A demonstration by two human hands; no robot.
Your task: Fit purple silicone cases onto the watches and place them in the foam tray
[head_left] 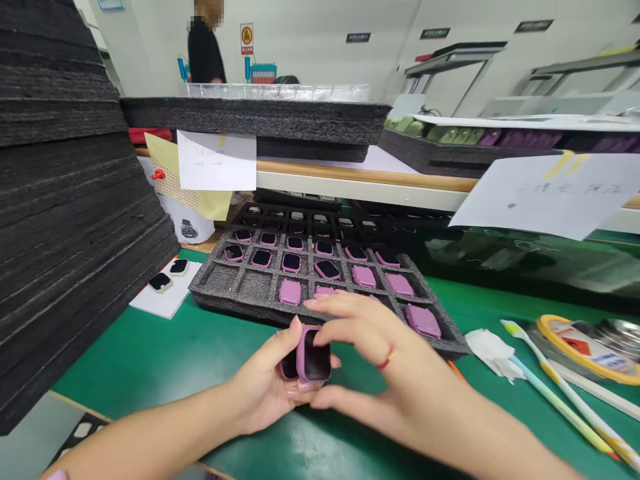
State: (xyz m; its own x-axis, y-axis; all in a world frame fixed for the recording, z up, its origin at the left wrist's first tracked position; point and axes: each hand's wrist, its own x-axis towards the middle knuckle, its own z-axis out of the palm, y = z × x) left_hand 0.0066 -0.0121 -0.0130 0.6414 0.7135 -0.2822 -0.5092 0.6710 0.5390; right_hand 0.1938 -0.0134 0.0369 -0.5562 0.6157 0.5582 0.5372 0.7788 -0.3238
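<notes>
Item: purple-cased watch (315, 357), dark screen facing the viewer, lower centre of the frame; long axis nearly up and down.
Companion: second watch (289, 365), just left of it, partly hidden by the left thumb.
Left hand (263, 387): grip closed around both watches, thumb at their upper edge; the nearer holder.
Right hand (385, 347): grip spread, thumb low and apart from the fingers. The watch lies just left of it; a fingertip overlaps the screen, though whether it presses there cannot be told.
Surroundings: green desk (225, 353) beneath. Foam tray (240, 308) beyond the hands, mid-frame, bearing dark-screened watches and purple backs; the right hand's fingers stand before its front row, partly covering it.
Left of frame: white card (167, 307) with two pale watches; tall black foam stack (75, 200).
Right of frame: crumpled tissue (493, 353) and toothbrush (560, 383), both clear of the watches in hand.
</notes>
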